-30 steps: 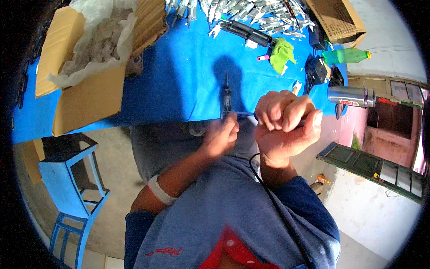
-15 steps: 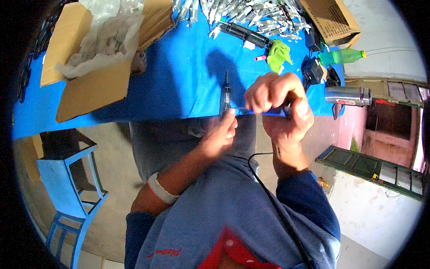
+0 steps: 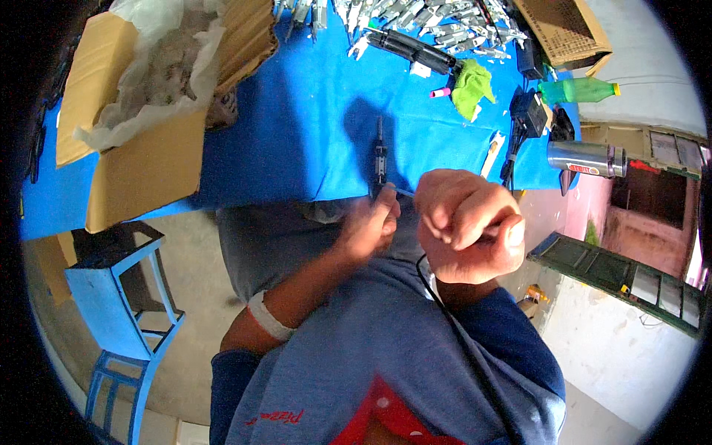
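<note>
My left hand (image 3: pixel 372 228) is closed round the lower end of a slim dark device (image 3: pixel 380 159), which stands out past the near edge of the blue-covered table with its narrow tip pointing away from me. Right of it, my right hand (image 3: pixel 471 226) makes a fist, knuckles up. From that fist a thin-shafted tool (image 3: pixel 404 193) runs left to the device beside my left thumb. The tool's handle is hidden inside my fingers, so its exact kind does not show.
An open cardboard box (image 3: pixel 148 167) lined with plastic stands at left. Along the far side lie a heap of grey-and-white parts (image 3: pixel 445 22), a long black tool (image 3: pixel 411 50) and a green cloth (image 3: pixel 472 89). A green bottle (image 3: pixel 578 90) and steel flask (image 3: pixel 586 159) are at right.
My right fist has come nearer to me and turned, so its handle no longer shows. The device and my left hand sit slightly further right in view.
</note>
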The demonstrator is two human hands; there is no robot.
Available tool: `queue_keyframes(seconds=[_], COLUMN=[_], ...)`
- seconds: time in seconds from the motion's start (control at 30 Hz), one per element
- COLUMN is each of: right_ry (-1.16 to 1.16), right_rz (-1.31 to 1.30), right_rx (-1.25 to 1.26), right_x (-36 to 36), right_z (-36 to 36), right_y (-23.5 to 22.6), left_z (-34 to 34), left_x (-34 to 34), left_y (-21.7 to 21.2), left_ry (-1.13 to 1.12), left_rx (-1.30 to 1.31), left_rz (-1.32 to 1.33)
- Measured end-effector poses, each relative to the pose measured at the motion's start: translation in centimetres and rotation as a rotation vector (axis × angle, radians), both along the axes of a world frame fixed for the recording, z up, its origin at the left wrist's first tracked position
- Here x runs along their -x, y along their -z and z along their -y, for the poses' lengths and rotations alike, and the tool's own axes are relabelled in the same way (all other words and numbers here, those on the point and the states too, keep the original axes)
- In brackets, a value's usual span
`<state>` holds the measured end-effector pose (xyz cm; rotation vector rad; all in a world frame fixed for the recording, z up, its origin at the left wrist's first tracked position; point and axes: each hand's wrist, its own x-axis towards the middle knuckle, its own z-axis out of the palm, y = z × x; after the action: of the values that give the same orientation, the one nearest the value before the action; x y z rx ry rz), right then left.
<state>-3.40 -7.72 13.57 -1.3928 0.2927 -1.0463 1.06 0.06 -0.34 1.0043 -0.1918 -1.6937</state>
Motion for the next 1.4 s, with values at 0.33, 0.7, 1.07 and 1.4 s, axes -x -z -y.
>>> queue_keyframes(seconds=[0.33,0.7,1.07,1.4], right_ry=[-0.659,0.068,-0.198,-0.596], right_rz=[-0.07,-0.181,-0.064,-0.177], right_rx=[0.031,-0.001,-0.08,0.154], right_x=[-1.6,0.0,-0.4,-0.8], right_z=[3.1,0.6,1.5,2.7], right_y=[-1.4,-2.0,-0.9,-2.6], left_z=[1.1,0.6,0.5,1.0], left_x=[3.9,-0.8,-0.2,0.1], left_y=[9.1,-2.0,-1.6,0.1], left_ry=[-0.095,-0.012,-0.009,-0.065], left_rx=[0.269,-0.072,-0.132,-0.049], left_rz=[0.282,-0.122,-0.009,0.072])
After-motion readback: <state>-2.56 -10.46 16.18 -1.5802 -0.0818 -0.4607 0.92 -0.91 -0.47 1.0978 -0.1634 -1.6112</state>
